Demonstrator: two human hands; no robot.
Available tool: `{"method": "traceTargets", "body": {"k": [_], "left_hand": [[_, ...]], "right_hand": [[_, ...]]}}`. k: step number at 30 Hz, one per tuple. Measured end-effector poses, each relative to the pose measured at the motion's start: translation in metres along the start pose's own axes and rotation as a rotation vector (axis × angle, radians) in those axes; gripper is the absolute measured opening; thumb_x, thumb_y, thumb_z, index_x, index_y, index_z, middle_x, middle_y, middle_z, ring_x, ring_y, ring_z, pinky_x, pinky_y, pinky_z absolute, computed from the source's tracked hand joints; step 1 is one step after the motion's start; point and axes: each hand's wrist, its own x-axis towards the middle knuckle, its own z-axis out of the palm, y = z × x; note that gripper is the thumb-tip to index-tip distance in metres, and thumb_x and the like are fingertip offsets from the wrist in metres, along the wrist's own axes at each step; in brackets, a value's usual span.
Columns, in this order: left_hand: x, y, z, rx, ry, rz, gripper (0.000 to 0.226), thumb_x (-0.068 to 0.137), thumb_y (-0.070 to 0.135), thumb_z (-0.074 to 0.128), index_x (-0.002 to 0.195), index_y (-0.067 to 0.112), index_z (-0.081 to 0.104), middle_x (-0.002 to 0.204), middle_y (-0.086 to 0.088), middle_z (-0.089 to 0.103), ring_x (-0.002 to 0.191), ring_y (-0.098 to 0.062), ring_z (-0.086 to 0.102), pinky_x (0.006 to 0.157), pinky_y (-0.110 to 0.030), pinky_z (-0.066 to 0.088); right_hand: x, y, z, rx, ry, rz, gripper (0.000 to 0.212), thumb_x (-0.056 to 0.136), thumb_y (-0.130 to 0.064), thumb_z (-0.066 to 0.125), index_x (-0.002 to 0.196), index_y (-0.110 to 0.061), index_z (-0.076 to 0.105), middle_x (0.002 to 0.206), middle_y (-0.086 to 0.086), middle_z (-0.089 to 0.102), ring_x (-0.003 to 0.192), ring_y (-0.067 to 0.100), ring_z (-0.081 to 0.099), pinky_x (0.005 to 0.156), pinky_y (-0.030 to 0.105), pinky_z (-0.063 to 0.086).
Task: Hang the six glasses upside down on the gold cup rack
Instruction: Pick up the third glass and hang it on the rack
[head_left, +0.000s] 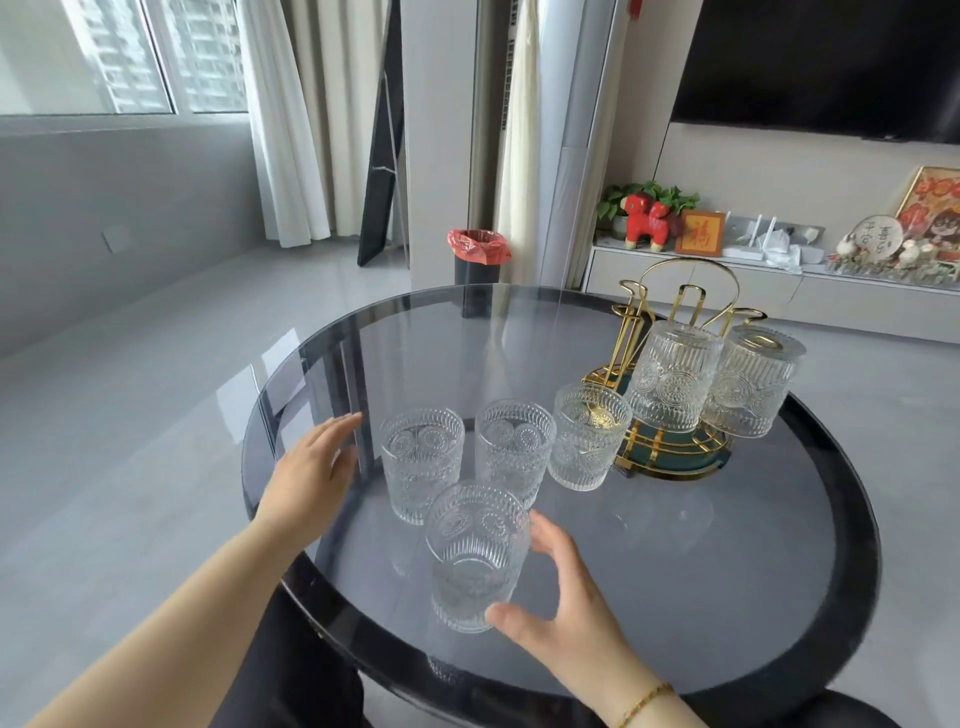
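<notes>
**Two glasses hung, four waiting on the round surface**

A person's right hand (558, 613) is reaching in from the lower right, fingers (540, 530) curling around the nearest clear embossed drinking glass (475, 556), thumb pressing its lower wall; the glass is standing mouth-up near the front edge of the round smoked-glass surface (727, 597). The left hand (311, 467) is stretching forward flat, fingers released and spread, just beside a second upright glass (422, 462) without gripping it. Two more upright glasses (514, 449) (589, 436) are standing in a row toward the gold wire cup rack (670, 374) at the right rear, where two inverted glasses (672, 376) (750, 382) are hanging on its prongs.
</notes>
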Motion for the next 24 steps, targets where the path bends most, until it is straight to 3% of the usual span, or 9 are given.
{"method": "traceTargets", "body": {"k": [3, 6, 10, 15, 19, 21, 24], "left_hand": [[-0.012, -0.017, 0.015, 0.033, -0.071, -0.074, 0.040, 0.092, 0.015, 0.039, 0.132, 0.015, 0.038, 0.144, -0.007, 0.040, 0.131, -0.026, 0.037, 0.107, -0.037, 0.028], [-0.017, -0.027, 0.024, 0.098, -0.111, -0.072, 0.043, 0.093, 0.020, 0.038, 0.135, 0.019, 0.033, 0.145, -0.002, 0.038, 0.134, -0.022, 0.033, 0.109, -0.035, 0.023], [-0.013, -0.032, 0.031, 0.270, -0.164, -0.041, 0.045, 0.094, 0.029, 0.031, 0.138, 0.024, 0.024, 0.151, 0.003, 0.026, 0.140, -0.015, 0.017, 0.115, -0.034, 0.010], [-0.011, -0.033, 0.034, 0.331, -0.207, -0.043, 0.044, 0.095, 0.033, 0.025, 0.138, 0.026, 0.023, 0.153, 0.003, 0.019, 0.142, -0.013, 0.010, 0.117, -0.033, 0.005], [-0.012, -0.032, 0.034, 0.334, -0.205, -0.051, 0.044, 0.095, 0.033, 0.026, 0.138, 0.026, 0.024, 0.153, 0.004, 0.019, 0.142, -0.012, 0.010, 0.117, -0.033, 0.005], [-0.012, -0.032, 0.033, 0.329, -0.214, -0.055, 0.044, 0.095, 0.033, 0.027, 0.138, 0.026, 0.024, 0.153, 0.004, 0.020, 0.142, -0.012, 0.010, 0.116, -0.033, 0.005], [-0.009, -0.028, 0.028, 0.216, -0.187, -0.095, 0.041, 0.094, 0.026, 0.031, 0.135, 0.022, 0.032, 0.150, 0.002, 0.028, 0.139, -0.017, 0.022, 0.115, -0.035, 0.012]], "right_hand": [[-0.003, -0.001, 0.014, -0.070, 0.005, 0.027, 0.091, 0.059, -0.040, 0.074, 0.116, -0.055, 0.005, 0.115, -0.039, 0.021, 0.112, -0.014, 0.025, 0.096, 0.007, 0.019], [0.002, -0.005, 0.021, -0.115, 0.078, -0.012, 0.093, 0.053, -0.038, 0.077, 0.119, -0.052, 0.014, 0.098, -0.040, 0.023, 0.094, -0.037, 0.023, 0.073, -0.013, 0.019], [0.010, -0.004, 0.026, -0.128, 0.125, 0.003, 0.100, 0.048, -0.040, 0.078, 0.131, -0.035, 0.022, 0.102, -0.037, 0.032, 0.093, -0.017, 0.035, 0.072, -0.013, 0.021], [0.016, 0.000, 0.029, -0.118, 0.127, 0.029, 0.084, 0.049, -0.043, 0.077, 0.117, -0.042, 0.028, 0.107, -0.019, 0.042, 0.098, 0.000, 0.036, 0.078, 0.005, 0.027], [0.016, -0.001, 0.027, -0.035, 0.114, 0.019, 0.075, 0.049, -0.036, 0.079, 0.103, -0.045, 0.028, 0.112, -0.016, 0.048, 0.104, 0.001, 0.044, 0.078, 0.001, 0.033], [0.015, -0.004, 0.024, 0.053, 0.095, 0.021, 0.069, 0.049, -0.032, 0.078, 0.101, -0.040, 0.033, 0.116, -0.009, 0.051, 0.105, 0.003, 0.048, 0.084, 0.008, 0.037], [0.013, -0.015, 0.011, 0.172, 0.089, -0.012, 0.064, 0.046, -0.031, 0.074, 0.098, -0.038, 0.038, 0.111, -0.011, 0.054, 0.099, -0.008, 0.052, 0.079, 0.003, 0.040]]}}
